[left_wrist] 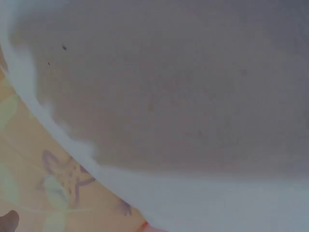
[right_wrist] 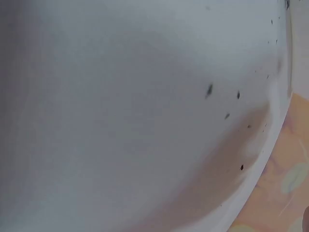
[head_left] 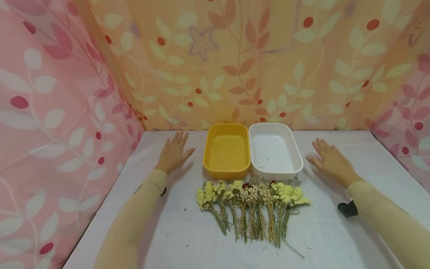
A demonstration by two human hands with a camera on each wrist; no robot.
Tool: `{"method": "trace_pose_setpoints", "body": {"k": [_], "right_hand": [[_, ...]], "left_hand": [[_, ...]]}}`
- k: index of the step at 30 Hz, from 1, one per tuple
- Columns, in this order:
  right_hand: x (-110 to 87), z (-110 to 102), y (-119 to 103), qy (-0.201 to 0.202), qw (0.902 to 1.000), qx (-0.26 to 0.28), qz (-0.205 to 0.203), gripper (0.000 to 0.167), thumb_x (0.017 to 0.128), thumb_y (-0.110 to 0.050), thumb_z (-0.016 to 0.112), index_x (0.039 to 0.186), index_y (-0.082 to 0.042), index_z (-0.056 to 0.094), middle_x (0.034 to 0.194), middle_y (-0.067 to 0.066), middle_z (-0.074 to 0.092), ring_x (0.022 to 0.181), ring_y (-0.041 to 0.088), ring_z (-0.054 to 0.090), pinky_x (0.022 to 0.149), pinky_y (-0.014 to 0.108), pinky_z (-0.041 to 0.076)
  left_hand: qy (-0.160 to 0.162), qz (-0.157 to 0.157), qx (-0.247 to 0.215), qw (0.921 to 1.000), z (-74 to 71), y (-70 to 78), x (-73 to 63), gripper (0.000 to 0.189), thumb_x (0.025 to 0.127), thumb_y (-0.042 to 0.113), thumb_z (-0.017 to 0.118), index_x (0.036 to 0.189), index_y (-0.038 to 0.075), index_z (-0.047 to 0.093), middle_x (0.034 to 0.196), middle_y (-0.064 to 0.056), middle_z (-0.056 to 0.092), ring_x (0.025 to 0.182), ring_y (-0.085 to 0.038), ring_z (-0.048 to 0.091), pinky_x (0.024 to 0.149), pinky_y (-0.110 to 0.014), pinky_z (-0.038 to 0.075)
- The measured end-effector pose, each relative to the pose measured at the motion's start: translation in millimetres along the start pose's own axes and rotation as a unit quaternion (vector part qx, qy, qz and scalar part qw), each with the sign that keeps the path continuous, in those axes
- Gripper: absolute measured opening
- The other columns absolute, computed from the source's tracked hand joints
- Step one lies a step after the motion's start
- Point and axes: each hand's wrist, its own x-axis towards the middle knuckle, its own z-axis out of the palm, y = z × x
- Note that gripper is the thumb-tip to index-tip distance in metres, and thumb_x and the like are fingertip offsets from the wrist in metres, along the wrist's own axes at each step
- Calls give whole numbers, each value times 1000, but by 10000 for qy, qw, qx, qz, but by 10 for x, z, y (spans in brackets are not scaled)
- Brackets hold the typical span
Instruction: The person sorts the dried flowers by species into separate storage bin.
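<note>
My left hand [head_left: 173, 154], fingers straight and palm down, is left of a yellow tub [head_left: 226, 174] and holds nothing. On the other side, my right hand [head_left: 332, 161] is likewise outstretched, to the right of a white tub [head_left: 277, 175]. The two tubs stand side by side, with only small bits of debris inside. In front of them lies a row of small dried flower bunches [head_left: 253, 196], yellow and cream heads toward the tubs, tied stems toward me. Both wrist views show mostly tabletop and hand shadow, with a fingertip [left_wrist: 8, 221] at the left wrist view's corner.
A white cloth covers the table [head_left: 188, 231], with scattered stem bits on it. One loose stem [head_left: 294, 249] lies near the bunches. Behind the tubs hangs an orange leaf-patterned curtain [head_left: 188, 74]; pink patterned cloth [head_left: 60, 123] flanks both sides.
</note>
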Motion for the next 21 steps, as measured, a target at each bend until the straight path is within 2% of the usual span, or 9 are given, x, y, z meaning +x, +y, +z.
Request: {"method": "trace_pose_setpoints", "body": {"k": [9,16,21], "right_hand": [[-77,0,-119,28,9998,206,18,80,103,-48,44,151,13,25,156,36,24,146,52,22,120,67,18],[-177,18,-127,157,9995,271,-18,79,102,-45,49,151,13,26,156,36,26,146,51,24,121,66,19],[-217,16,-151,97,9994,342,10,80,102,-46,50,152,11,24,157,34,24,146,50,24,123,63,16]], "left_hand": [[-119,-36,-339,9993,-22,75,-77,82,101,59,42,160,10,17,168,-14,11,155,-36,13,127,-61,10],[-168,-5,-576,9982,-10,143,-111,84,99,61,45,161,12,16,168,-13,12,155,-34,14,127,-58,12],[-146,23,-715,9973,-15,190,-130,84,99,61,46,160,12,17,167,-14,14,155,-34,14,127,-58,15]]}}
